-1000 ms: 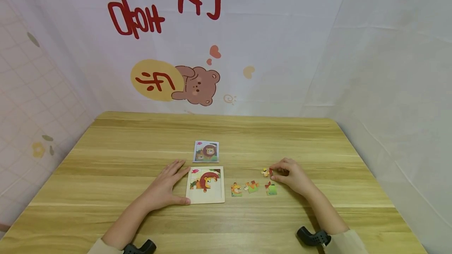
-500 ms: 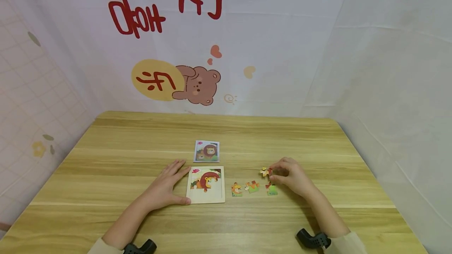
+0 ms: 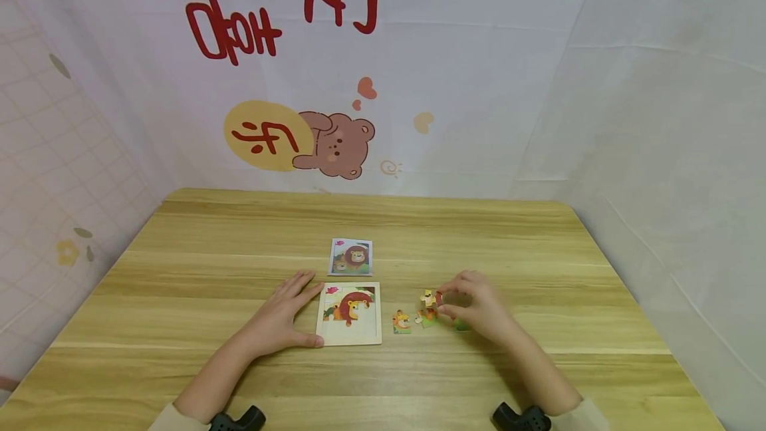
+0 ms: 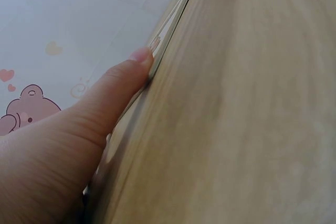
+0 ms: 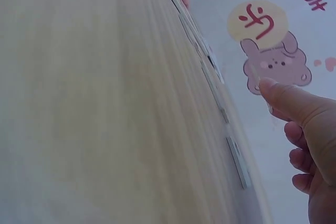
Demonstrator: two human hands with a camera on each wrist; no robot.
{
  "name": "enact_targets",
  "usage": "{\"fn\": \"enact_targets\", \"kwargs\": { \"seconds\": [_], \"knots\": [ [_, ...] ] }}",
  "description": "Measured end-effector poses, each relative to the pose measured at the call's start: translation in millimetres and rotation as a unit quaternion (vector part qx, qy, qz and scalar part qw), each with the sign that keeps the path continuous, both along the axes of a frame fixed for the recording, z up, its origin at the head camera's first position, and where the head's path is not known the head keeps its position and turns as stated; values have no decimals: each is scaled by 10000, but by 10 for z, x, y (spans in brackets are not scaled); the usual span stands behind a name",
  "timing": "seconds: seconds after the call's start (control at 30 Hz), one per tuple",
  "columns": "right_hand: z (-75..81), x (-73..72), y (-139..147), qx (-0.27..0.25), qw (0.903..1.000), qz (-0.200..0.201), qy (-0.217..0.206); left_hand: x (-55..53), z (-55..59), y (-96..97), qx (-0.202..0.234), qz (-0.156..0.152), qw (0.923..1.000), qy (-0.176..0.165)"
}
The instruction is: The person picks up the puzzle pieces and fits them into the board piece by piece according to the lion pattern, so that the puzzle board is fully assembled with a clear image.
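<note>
My left hand (image 3: 276, 321) rests at the left side of a square wooden puzzle board (image 3: 353, 336). Its thumb (image 4: 123, 85) touches the board's near left corner, and its fingertips lie by the far left corner. Lion picture pieces fill the upper part of the board; bare wood shows below. To the right, my right hand (image 3: 479, 308) pinches a yellow and dark red puzzle piece (image 3: 428, 298) between thumb and fingers, above the table. Loose pieces lie beneath and beside it: one with orange and green (image 3: 401, 322), another similar one (image 3: 427, 318), and a green one (image 3: 461, 326) partly hidden by the hand.
A small picture card (image 3: 350, 258) of the lion lies just behind the board. All of this stands on a wood-grain table (image 3: 383, 391), with a printed white cloth (image 3: 479, 72) hanging behind it. Black devices sit at both wrists, such as the right one (image 3: 520, 418).
My right hand has lifted the yellow and dark red piece and moved it left, towards the board. It now partly covers the green piece. My left hand has stayed at the board.
</note>
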State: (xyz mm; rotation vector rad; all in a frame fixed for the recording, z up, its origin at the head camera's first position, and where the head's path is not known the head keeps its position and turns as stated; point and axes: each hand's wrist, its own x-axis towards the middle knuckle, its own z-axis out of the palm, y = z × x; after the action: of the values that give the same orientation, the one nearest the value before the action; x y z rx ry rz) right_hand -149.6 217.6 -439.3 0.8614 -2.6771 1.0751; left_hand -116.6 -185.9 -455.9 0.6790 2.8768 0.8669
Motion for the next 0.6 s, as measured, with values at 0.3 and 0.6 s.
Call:
{"fn": "enact_targets", "kwargs": {
  "seconds": [0.3, 0.6],
  "knots": [
    [-36, 43, -219, -297, 9984, 300, 372, -5, -11, 1, 28, 29, 10000, -37],
    [-36, 68, -451, -261, 9981, 412, 380, -3, -22, 1, 58, 34, 10000, -37]
  ]
}}
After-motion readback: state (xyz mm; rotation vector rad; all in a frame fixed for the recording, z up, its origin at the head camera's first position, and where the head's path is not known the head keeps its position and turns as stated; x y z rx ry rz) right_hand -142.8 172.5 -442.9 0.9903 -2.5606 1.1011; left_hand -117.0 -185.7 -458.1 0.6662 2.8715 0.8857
